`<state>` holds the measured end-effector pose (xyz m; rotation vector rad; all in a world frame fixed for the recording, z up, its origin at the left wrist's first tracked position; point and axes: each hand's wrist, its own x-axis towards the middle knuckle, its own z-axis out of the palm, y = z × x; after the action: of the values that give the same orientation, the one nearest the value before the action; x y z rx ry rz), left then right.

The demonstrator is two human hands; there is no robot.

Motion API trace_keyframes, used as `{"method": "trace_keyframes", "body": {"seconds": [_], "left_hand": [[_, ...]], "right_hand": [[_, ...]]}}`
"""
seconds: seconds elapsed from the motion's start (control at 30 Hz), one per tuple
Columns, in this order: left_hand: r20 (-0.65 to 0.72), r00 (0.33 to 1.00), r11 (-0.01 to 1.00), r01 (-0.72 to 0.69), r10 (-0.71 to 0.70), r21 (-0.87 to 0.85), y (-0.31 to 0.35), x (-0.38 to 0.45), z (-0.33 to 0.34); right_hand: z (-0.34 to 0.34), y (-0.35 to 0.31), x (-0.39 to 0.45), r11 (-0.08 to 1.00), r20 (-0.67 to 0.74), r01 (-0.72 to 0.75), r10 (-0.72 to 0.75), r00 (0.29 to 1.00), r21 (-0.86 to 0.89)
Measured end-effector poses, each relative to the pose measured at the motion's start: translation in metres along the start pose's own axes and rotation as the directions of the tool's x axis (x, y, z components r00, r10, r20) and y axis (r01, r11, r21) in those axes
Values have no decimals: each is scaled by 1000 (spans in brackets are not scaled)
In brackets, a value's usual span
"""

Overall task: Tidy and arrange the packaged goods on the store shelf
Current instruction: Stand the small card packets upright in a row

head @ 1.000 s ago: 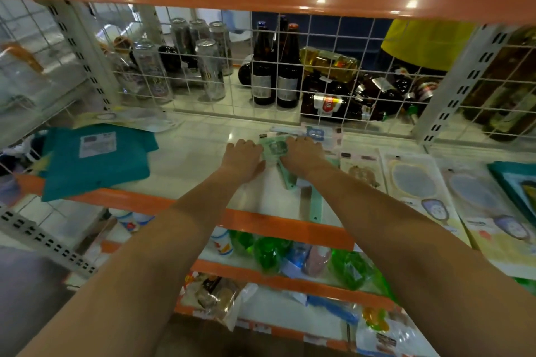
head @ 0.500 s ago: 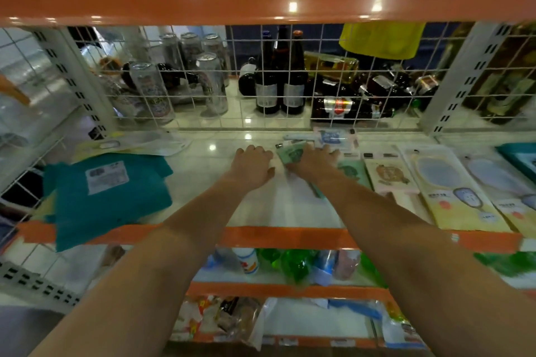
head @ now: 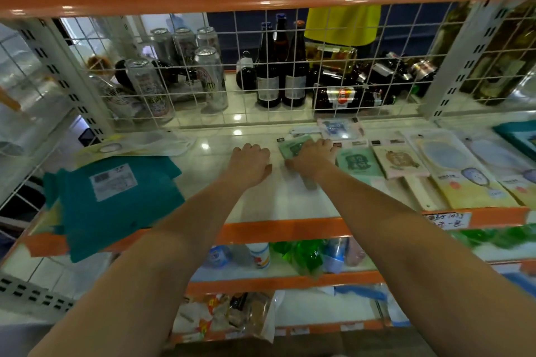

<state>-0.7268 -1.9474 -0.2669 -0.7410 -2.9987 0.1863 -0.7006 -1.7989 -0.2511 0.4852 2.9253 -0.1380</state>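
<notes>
Store shelf [head: 261, 206], white surface with orange front edge, both arms reaching in. Left hand [head: 249, 161]: palm down on the bare shelf, fingers curled under, holding nothing visible. Right hand [head: 311, 158]: just beside the left, resting on a green packet [head: 293, 145]; whether its fingers grip the packet or only press it cannot be told. Just right of the right hand: a second green packet [head: 358, 162], then a pink packet [head: 398, 161], then a yellow packet [head: 461, 174], lying flat side by side. Beyond the right hand: a pale blue packet [head: 339, 128]. Well left of the left hand: a teal bag [head: 116, 197] overhanging the shelf edge. Behind a wire grid [head: 246, 113] beyond both hands: cans [head: 208, 78] and dark bottles [head: 268, 66].
</notes>
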Motion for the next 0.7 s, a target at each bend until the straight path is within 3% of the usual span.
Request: {"method": "trace_keyframes", "body": {"seconds": [0.4,0.7], "left_hand": [[3,999,999,-43,43,-25,-6,0,-5],[2,1000,942,8,-8,-334,-3,10,-13]], "right_hand": [[-10,-11,-20,977,-14,-14,17,1000,211],[-20,-18,-36,938,-148,38,14,989,344]]}}
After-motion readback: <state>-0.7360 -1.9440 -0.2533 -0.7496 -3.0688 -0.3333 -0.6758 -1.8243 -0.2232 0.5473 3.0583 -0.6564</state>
